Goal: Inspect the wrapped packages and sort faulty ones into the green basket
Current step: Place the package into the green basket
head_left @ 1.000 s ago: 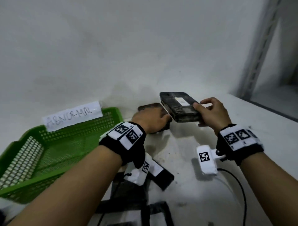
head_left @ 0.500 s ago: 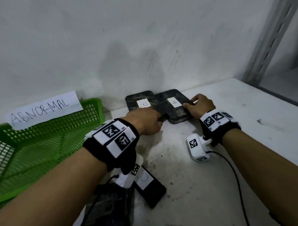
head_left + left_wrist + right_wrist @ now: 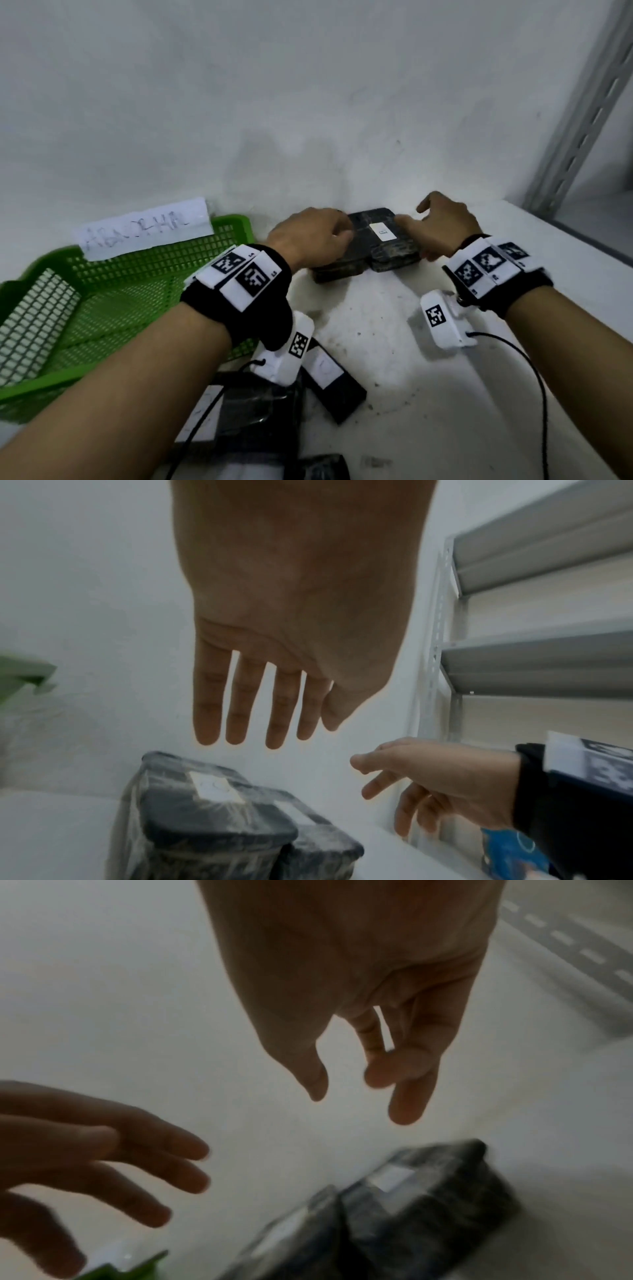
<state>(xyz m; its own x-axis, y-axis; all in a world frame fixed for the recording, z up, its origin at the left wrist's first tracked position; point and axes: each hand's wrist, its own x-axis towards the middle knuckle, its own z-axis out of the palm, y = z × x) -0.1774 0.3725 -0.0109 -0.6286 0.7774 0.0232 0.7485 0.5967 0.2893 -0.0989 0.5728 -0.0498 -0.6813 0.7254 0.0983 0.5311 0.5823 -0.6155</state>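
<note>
Two dark wrapped packages with white labels lie side by side against the wall: the left package (image 3: 337, 270) and the right package (image 3: 388, 241). My left hand (image 3: 310, 240) hovers just over the left one, fingers straight and spread in the left wrist view (image 3: 260, 737), touching nothing. My right hand (image 3: 440, 224) hangs over the right package's edge, fingers relaxed and empty (image 3: 363, 1096). Both packages show below the hands (image 3: 209, 810) (image 3: 428, 1194). The green basket (image 3: 236, 226) stands to the left, with nothing visible inside it.
A paper label reading ABNORMAL (image 3: 144, 226) sits on the basket's back rim. More wrapped packages (image 3: 329, 380) (image 3: 250, 411) lie near the front, under my left forearm. A metal shelf upright (image 3: 575, 113) rises at the right. The wall stands close behind the two packages.
My right hand brought the raised package down beside the other against the wall and let go. Both hands have lifted off the packages with fingers open.
</note>
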